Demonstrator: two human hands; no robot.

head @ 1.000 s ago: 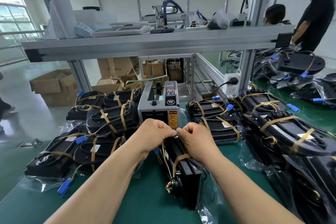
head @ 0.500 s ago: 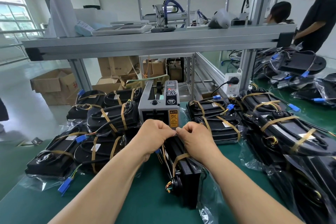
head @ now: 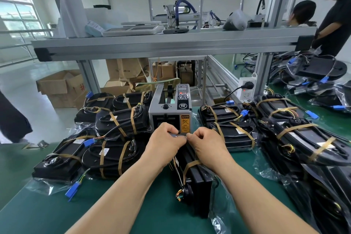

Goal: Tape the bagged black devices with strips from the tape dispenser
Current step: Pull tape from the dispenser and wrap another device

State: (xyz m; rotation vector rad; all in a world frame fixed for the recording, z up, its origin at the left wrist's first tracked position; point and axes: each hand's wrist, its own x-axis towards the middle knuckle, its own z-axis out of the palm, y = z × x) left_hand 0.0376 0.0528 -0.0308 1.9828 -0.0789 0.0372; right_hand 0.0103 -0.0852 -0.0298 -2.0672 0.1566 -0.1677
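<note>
A bagged black device [head: 197, 182] stands on edge on the green table [head: 148, 213] in front of me, with one tan tape strip round it. My left hand [head: 166, 141] and my right hand [head: 206, 143] meet over its far end, fingers curled and pinching the bag there, thumbs nearly touching. The grey tape dispenser [head: 170, 109] stands just behind my hands. What lies between my fingertips is too small to tell apart.
Taped bagged devices are piled at the left [head: 114, 125] and at the right [head: 296, 138]. A metal shelf frame [head: 171, 43] crosses overhead. A power strip [head: 246, 89] hangs on a post. Cardboard boxes [head: 60, 87] sit beyond the table. Two people stand at the far right.
Both hands stay together over the device's far end; they have barely shifted. The camera view has moved slightly.
</note>
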